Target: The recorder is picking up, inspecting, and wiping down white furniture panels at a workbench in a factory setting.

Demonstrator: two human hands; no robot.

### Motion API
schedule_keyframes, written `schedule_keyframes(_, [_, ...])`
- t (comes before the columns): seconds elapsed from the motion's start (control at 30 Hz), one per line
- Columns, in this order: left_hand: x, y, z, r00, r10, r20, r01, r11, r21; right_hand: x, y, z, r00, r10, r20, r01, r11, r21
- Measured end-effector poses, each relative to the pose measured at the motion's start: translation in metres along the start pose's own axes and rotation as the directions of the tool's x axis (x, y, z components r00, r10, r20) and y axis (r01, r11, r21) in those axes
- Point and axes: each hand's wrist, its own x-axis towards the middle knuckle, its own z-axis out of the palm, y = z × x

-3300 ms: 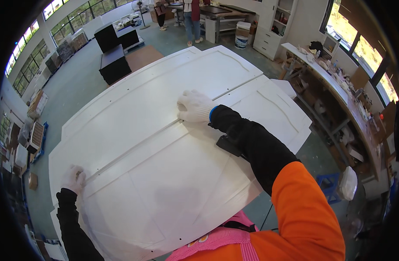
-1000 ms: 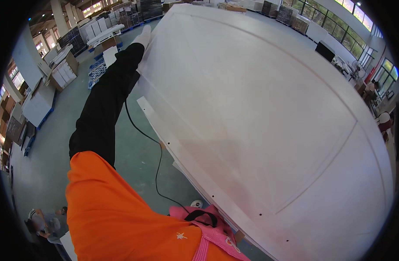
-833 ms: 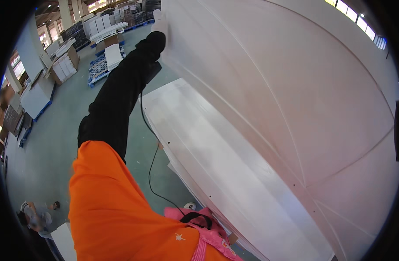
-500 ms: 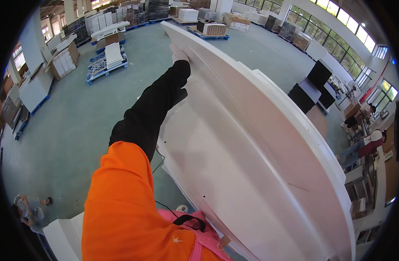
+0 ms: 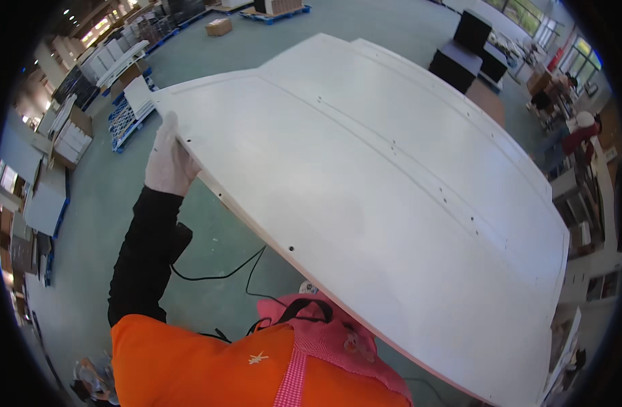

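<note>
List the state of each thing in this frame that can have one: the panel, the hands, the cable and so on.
Large white panel: lifted off the floor, tilted, gripped at its left edge.
Left hand: white-gloved, closed on the panel's edge.
Right hand: out of view.
Black cable: slack, lying on the green floor.
Pink bag: strapped at the person's front.

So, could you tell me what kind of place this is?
Probably a factory or warehouse floor: stacked white panels on blue pallets, a wide green floor, and a gloved left hand gripping a large white panel.
</note>
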Motion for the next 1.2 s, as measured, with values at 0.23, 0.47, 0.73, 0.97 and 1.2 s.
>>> schedule_keyframes(0.23, [-0.040,-0.036,-0.030,0.873,-0.485,0.041,0.461,0.795,-0.394,-0.012,-0.029,-0.037,0.992,-0.098,-0.080,0.100,0.995,0.015])
schedule_keyframes(0.47, [-0.036,-0.058,-0.060,0.876,-0.467,0.124,0.471,0.768,-0.433,-0.029,-0.050,-0.072,0.964,-0.188,-0.188,0.193,0.981,0.010])
schedule_keyframes(0.73, [-0.032,-0.078,-0.073,0.793,-0.549,0.264,0.600,0.630,-0.493,-0.012,-0.063,-0.117,0.935,-0.266,-0.235,0.262,0.964,-0.046])
schedule_keyframes(0.97, [-0.028,-0.054,-0.063,0.789,-0.604,0.115,0.606,0.731,-0.314,0.001,-0.054,-0.121,0.809,-0.554,-0.198,0.314,0.691,-0.651])
schedule_keyframes(1.2, [0.050,-0.063,-0.161,0.983,-0.183,-0.014,0.116,0.560,0.820,0.009,-0.067,-0.156,0.893,-0.417,-0.167,0.070,0.497,-0.865])
